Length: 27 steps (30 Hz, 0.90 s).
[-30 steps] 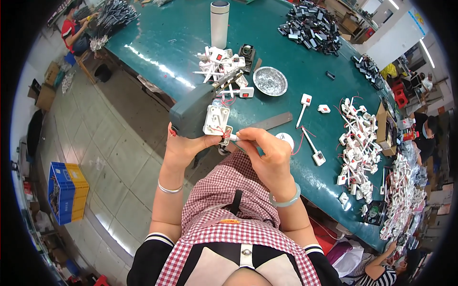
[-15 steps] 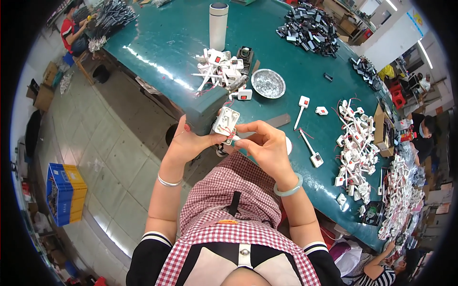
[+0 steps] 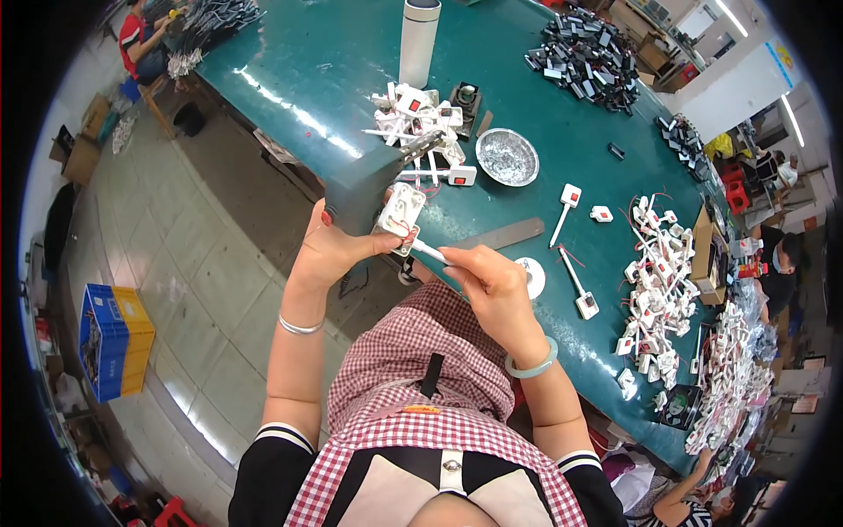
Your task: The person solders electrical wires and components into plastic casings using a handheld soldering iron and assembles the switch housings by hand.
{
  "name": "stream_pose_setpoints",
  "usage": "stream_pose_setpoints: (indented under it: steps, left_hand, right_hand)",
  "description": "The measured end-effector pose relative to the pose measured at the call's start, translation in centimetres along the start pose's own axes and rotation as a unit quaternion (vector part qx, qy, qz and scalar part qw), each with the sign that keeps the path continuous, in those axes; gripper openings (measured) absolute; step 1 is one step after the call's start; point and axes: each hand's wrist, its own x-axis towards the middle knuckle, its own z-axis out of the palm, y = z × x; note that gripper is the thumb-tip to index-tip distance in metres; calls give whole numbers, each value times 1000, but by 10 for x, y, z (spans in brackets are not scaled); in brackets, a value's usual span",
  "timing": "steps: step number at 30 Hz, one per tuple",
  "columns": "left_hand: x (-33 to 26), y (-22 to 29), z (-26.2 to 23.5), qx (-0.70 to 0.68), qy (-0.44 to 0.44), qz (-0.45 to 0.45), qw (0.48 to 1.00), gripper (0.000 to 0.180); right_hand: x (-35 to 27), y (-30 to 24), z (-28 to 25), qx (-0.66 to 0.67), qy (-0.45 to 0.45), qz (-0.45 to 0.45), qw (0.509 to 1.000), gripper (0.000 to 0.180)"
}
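Observation:
My left hand [image 3: 338, 250] is closed on a white switch box [image 3: 404, 209], its thumb pressing the lower edge and its other fingers partly hidden. The box's open back shows thin red wires inside. From its lower corner a white stem [image 3: 428, 251] sticks out, pinched between the thumb and fingers of my right hand [image 3: 492, 283]. Right beside the box, on its left, is a dark grey machine head [image 3: 360, 186], which covers part of my left hand. Just beyond lies another white switch box [image 3: 462, 176] with a red rocker.
A metal bowl [image 3: 485, 172] with small shiny pieces stands ahead, near a flask [image 3: 418, 48] and heaped white switch boxes [image 3: 413, 114]. A flat metal strip [image 3: 509, 234] and white disc [image 3: 534, 279] lie by my right hand. More switch boxes [image 3: 659, 272] pile up rightward.
The switch box has moved slightly left, closer to the machine head. My right hand has shifted away from the box along the stem, leaving more of it showing.

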Motion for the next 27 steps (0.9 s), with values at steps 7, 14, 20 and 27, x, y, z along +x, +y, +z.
stream_pose_setpoints:
  steps: [7,14,20,27]
  left_hand:
    - [-2,-5,-2,34,-21,22,999,55]
    - [0,-13,-6,60,-45,39,996,57]
    - [15,-6,-9,-50,38,74,995,46]
    - [7,-17,-39,-125,224,146,955,40]
  right_hand:
    - [2,-5,-3,41,-4,-9,999,19]
    - [7,4,-11,216,-104,197,951,20]
    - [23,24,0,536,-121,260,794,28]
    - [84,40,20,520,27,265,812,26]
